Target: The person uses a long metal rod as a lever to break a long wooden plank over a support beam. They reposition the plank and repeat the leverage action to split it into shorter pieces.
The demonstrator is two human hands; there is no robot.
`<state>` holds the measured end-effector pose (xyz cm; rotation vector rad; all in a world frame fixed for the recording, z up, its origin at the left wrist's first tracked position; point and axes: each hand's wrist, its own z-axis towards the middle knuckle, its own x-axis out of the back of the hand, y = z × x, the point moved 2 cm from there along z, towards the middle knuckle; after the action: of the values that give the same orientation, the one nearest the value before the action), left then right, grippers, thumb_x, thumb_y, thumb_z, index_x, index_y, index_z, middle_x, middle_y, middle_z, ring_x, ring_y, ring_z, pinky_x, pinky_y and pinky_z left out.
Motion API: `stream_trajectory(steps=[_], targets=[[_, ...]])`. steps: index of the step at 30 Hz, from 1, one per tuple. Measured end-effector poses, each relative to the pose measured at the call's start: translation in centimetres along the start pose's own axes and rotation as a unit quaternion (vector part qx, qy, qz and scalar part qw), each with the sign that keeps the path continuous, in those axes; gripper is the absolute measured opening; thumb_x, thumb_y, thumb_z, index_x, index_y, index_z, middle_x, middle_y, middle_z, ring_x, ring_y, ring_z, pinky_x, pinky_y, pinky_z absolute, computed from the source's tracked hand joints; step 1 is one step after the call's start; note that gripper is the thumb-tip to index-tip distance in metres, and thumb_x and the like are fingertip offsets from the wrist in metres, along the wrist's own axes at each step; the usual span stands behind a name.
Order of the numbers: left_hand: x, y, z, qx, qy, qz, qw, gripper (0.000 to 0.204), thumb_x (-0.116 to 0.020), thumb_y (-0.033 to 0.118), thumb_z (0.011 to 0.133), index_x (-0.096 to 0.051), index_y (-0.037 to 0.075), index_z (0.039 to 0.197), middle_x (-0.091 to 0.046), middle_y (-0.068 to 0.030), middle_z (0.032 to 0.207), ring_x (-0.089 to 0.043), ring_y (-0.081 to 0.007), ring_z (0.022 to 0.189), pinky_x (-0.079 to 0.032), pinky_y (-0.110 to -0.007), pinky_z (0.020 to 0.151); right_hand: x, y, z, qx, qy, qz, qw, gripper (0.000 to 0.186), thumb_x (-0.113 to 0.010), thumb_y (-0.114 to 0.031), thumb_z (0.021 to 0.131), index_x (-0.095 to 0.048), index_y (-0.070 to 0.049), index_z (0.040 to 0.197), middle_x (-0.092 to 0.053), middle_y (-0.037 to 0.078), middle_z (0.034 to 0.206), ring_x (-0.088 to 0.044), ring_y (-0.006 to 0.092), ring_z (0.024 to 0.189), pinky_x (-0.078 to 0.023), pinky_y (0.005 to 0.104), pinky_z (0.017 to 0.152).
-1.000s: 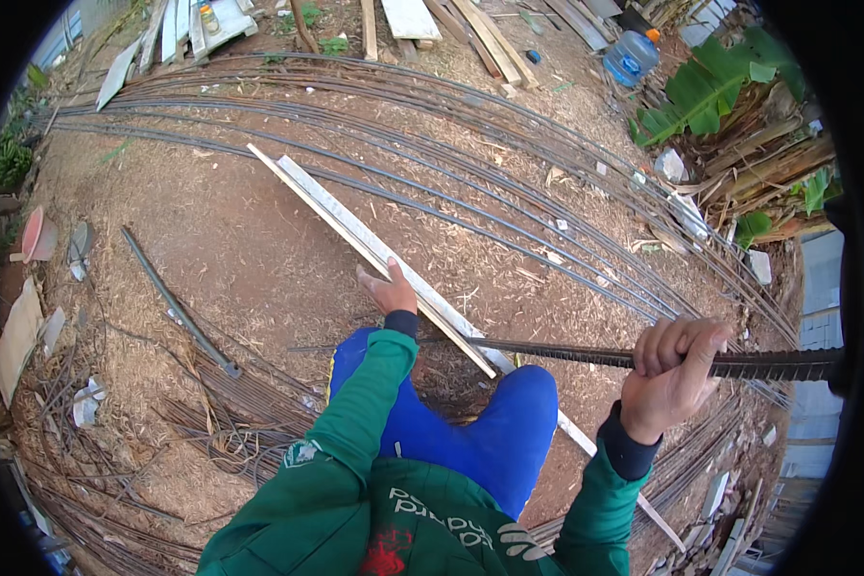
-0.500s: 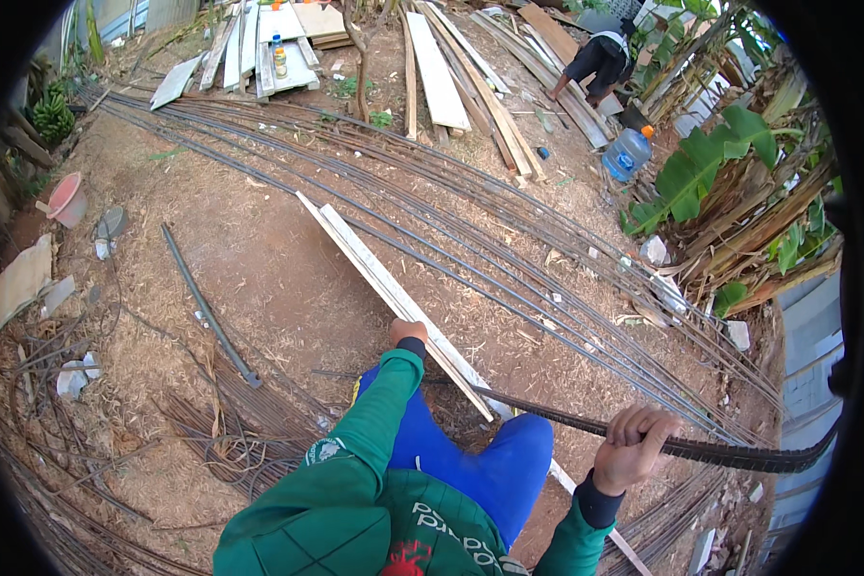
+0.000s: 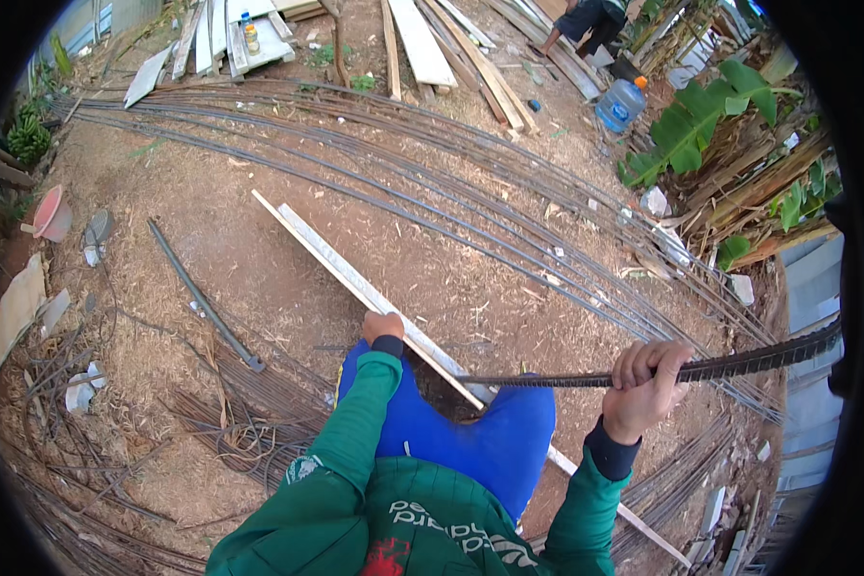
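— Brown dirt ground is all around, with long steel rods lying across the middle of the frame. What do the hands do?

— At the right of the frame, the right hand is clenched around a dark ribbed bar, held up off the ground. Lower middle, the left hand rests on a long white plank; I cannot tell if it grips.

— Is the work done?

— I think not: the bar is not yet put down anywhere
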<state>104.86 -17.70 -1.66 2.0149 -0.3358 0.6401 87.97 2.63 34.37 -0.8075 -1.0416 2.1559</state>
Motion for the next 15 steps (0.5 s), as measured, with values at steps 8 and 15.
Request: stream_trajectory(steps=[8, 15], targets=[[-2.9, 1.6, -0.6, 0.154, 0.092, -0.042, 0.983, 0.033, -0.058, 0.022, 0.089, -0.066, -0.009, 0.096, -0.067, -0.0305, 0.098, -0.064, -0.0477, 0.096, -0.051, -0.053, 0.083, -2.7, 1.0, 1.0, -0.033, -0.034, -0.017, 0.999, 0.045, -0.047, -0.039, 0.104, -0.039, -0.008, 0.072, -0.027, -0.002, 0.051, -0.025, 0.0069, 0.039, -0.021, 0.0238, 0.034], [-2.3, 0.8, -1.0, 0.158, 0.117, -0.05, 0.979, 0.038, -0.058, 0.025, 0.092, -0.063, -0.012, 0.099, -0.066, -0.0328, 0.099, -0.064, -0.0471, 0.095, -0.051, -0.053, 0.084, 0.0, -9.0, 5.2, -0.028, -0.155, 0.028, 0.987, 0.04, -0.038, -0.042, 0.106, -0.043, -0.013, 0.079, -0.035, -0.003, 0.055, -0.025, 0.0064, 0.04, -0.026, 0.0238, 0.033]])
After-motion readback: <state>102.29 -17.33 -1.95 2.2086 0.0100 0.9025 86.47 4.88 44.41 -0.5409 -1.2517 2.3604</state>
